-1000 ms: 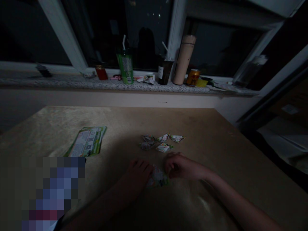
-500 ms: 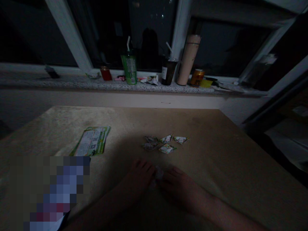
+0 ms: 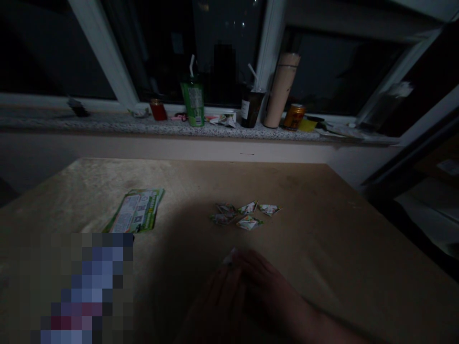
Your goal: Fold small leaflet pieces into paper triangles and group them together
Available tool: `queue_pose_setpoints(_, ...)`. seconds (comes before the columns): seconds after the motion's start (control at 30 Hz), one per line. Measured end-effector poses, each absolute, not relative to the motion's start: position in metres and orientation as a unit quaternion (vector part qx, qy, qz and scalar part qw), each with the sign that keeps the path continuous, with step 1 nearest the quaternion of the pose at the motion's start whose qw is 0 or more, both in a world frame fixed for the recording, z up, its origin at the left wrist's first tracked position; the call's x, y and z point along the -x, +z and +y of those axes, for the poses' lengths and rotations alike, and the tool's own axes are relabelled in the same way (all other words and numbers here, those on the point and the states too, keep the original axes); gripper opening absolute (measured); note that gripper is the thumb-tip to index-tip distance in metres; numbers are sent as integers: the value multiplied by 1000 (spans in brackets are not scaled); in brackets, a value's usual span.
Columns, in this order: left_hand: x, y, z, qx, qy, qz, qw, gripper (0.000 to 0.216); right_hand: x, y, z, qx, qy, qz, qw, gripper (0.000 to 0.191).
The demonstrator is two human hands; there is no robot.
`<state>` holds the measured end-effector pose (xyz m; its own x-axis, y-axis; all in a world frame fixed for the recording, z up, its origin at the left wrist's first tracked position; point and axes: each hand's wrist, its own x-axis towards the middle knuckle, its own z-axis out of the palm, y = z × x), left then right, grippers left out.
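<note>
A small pale piece (image 3: 230,257), paper or wrapper-like, pokes out between my hands near the table's front; most of it is covered. My left hand (image 3: 219,296) has its fingers closed together at its lower edge. From the other side my right hand (image 3: 267,284) presses its fingers against the same piece. Just beyond lie several small folded triangular pieces of printed wrapper, one of them a green and white triangle (image 3: 250,222) nearest my fingers. The dim light hides my thumbs and fingertips.
Green printed packets (image 3: 138,211) lie stacked on the brown table (image 3: 304,191) at left. A blurred-out object (image 3: 89,282) is in front of them. Along the windowsill (image 3: 172,130) stand a green cup (image 3: 194,102), a dark cup (image 3: 251,109), a pink thermos (image 3: 282,91) and a gold can (image 3: 294,117).
My left hand has drawn back and turned inward, close against my right hand. The pale piece has shifted slightly left and is more covered. The folded triangles have stayed put.
</note>
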<state>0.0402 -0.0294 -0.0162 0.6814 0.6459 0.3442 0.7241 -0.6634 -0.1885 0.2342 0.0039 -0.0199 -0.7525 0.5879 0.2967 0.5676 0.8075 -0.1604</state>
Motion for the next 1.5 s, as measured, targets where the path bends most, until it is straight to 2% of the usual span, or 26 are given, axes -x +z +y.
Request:
queue_pose_setpoints(0.1,-39,-38,-51,886,-128,-383,226,39,-238,-16,6,309,65,-936,154,34)
queue_pose_setpoints(0.27,-35,-59,-56,880,-105,-412,214,49,-239,-11,10,307,117,-933,149,34)
queue_pose_setpoints(0.67,-29,-25,-42,894,-83,-398,188,41,-243,-11,11,301,119,-935,143,38)
queue_pose_setpoints(0.9,-23,-29,-40,898,-125,-387,171,59,-245,-7,10,317,118,-932,130,34)
queue_pose_setpoints(1.0,-23,-33,-41,896,-136,-388,167,62,-246,-9,10,323,109,-929,144,35)
queue_pose_setpoints(1.17,-22,-35,-41,899,-95,-393,167,52,-245,-9,9,332,97,-924,164,38)
queue_pose_setpoints(1.3,-22,-40,-40,901,-101,-386,170,57,-244,-9,8,341,75,-921,175,35)
queue_pose_setpoints(1.5,-23,-42,-40,902,-97,-393,149,60,-245,-17,5,351,0,-899,263,21)
